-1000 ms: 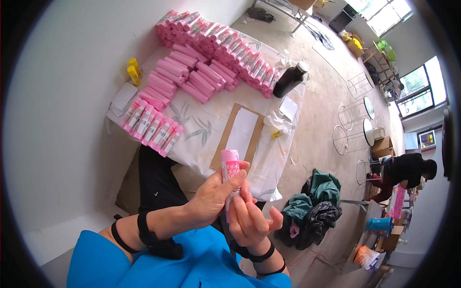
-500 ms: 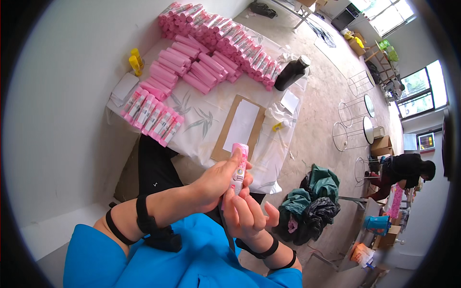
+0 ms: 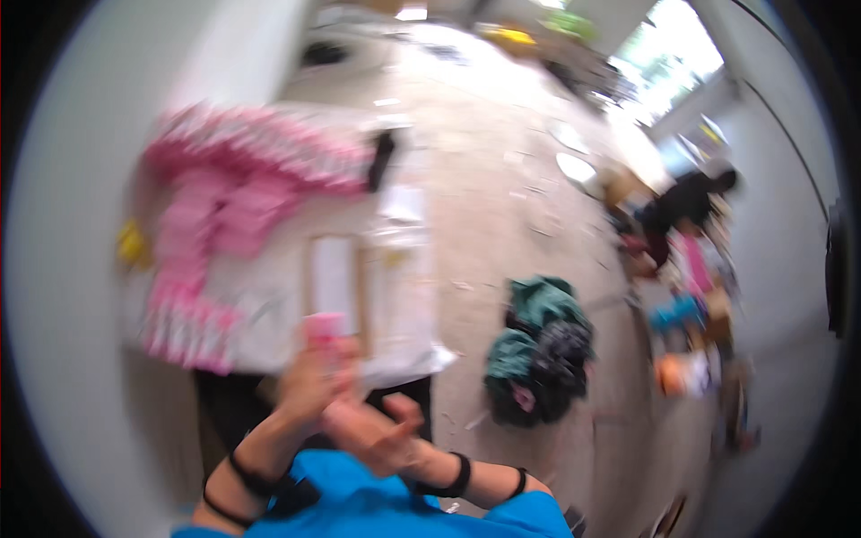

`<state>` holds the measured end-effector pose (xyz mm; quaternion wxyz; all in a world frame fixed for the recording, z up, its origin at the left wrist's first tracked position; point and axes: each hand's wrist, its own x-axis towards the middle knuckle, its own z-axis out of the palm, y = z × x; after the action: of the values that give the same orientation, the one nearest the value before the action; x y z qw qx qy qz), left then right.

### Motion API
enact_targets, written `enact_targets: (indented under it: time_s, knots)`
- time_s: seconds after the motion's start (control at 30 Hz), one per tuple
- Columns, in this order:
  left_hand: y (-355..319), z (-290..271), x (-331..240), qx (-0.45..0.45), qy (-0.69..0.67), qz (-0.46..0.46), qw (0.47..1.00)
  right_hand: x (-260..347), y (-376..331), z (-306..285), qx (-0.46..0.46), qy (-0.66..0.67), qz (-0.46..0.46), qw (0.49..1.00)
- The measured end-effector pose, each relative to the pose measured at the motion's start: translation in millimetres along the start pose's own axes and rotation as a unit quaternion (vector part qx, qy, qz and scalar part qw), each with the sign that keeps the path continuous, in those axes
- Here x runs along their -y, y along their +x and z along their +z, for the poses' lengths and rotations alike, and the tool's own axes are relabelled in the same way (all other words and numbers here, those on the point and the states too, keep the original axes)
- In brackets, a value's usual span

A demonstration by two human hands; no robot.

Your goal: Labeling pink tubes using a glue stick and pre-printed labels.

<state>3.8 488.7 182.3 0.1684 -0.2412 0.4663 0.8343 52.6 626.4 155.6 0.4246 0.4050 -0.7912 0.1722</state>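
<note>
The whole view is smeared by motion. A pink roll with a pale label band [image 3: 326,326] stands upright between my hands, in front of the table's near edge. My left hand [image 3: 309,381] is closed around it, its pink top end showing above the fingers. Pressed against the lower part of the roll and my left hand, my right hand [image 3: 372,435] has its fingers curled and its thumb sticking out. Blur hides exactly where the right fingers touch the roll.
The white-covered table [image 3: 269,291] bears many stacked pink rolls [image 3: 193,202], a brown clipboard with white paper [image 3: 334,278], a dark bottle [image 3: 381,161] and yellow containers [image 3: 133,245]. Green and black bags [image 3: 538,350] lie on the floor. Another person [image 3: 686,202] bends over at the right.
The view has swung to the right, so the table now lies farther left and the picture is blurred. The pink roll stays in my hands.
</note>
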Motion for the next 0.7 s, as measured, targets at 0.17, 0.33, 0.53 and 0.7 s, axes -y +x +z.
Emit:
enact_targets:
  time_s: [0.17, 0.33, 0.53, 0.7]
  knots:
    - [14, -65, -26, 0.045, -0.165, 0.019, 0.985, 2, 4, -23, 0.011, 0.142, 0.029, 0.989]
    - [5, -38, -14, 0.106, -0.039, 0.070, 0.991, -7, -41, -49, 0.123, 0.257, 0.399, 0.871]
    - [11, -41, 6, 0.108, -0.052, 0.128, 0.984, 0, -102, -24, 0.071, 0.302, 0.491, 0.814]
    - [-4, -34, 9, 0.088, -0.024, 0.145, 0.985, 3, -107, -9, 0.083, 0.315, 0.490, 0.809]
